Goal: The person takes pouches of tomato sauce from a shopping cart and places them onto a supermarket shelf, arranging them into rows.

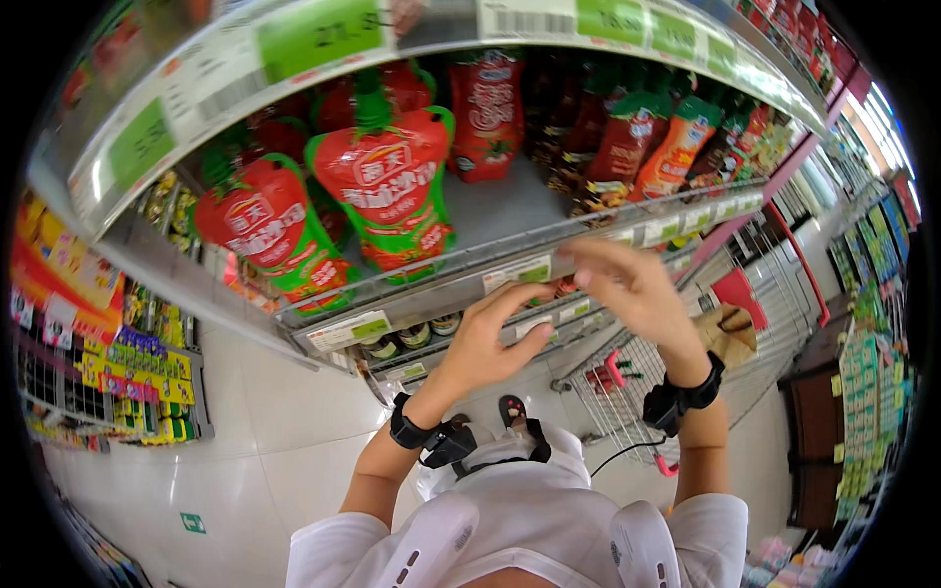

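Note:
Both hands are raised before a supermarket shelf, in front of its wire-railed front edge. My left hand [491,336] is empty, its fingers and thumb curved apart, below the ketchup pouches. Higher and to the right, my right hand [634,288] is slightly blurred; its fingers are apart and hold nothing visible. Green-capped red ketchup pouches [393,184] stand at the shelf's left, one leaning at the end [268,228]. A different red pouch [487,117] stands farther back. Dark red sauce pouches [628,140] and an orange pouch [676,147] lean at the right.
Overhead runs a shelf edge with price tags [323,44]. Lower shelves hold jars [415,336]. At right, a wire shopping cart [625,411] contains red packs and a brown paper bag [728,334]. Other displays [140,367] stand left; stocked racks [867,411] line the right.

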Tool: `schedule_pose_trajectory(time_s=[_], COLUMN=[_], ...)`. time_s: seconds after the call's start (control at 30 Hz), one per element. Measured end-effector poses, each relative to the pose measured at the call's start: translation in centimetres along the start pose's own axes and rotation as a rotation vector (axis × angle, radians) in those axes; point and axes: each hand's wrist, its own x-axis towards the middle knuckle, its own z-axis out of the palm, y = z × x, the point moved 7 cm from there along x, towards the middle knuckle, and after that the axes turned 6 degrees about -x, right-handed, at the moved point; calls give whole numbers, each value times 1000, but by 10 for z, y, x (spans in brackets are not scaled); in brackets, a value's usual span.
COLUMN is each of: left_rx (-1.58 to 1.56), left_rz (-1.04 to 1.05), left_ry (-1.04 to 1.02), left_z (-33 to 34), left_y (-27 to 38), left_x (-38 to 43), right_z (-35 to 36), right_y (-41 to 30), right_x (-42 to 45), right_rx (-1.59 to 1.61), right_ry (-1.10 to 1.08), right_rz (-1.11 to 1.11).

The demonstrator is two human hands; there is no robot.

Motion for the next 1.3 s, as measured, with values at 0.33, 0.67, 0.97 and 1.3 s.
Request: schedule_pose_trajectory(time_s=[0.33, 0.67, 0.97, 1.3], left_rx=[-168, -177, -234, 107], left_rz=[-653, -813, -931, -1048], left_ry=[-518, -747, -682, -523], left_z=[93, 228, 372, 391], left_y=[-137, -215, -290, -355], left_x=[-78, -90, -71, -97], right_z=[85, 10, -54, -47], right_y=[229, 320, 446, 498], right_x=[-196, -311, -344, -294], right_rx=[438, 613, 124, -395], right_ry=[-49, 344, 352, 52], right_rz=[653, 995, 914, 644])
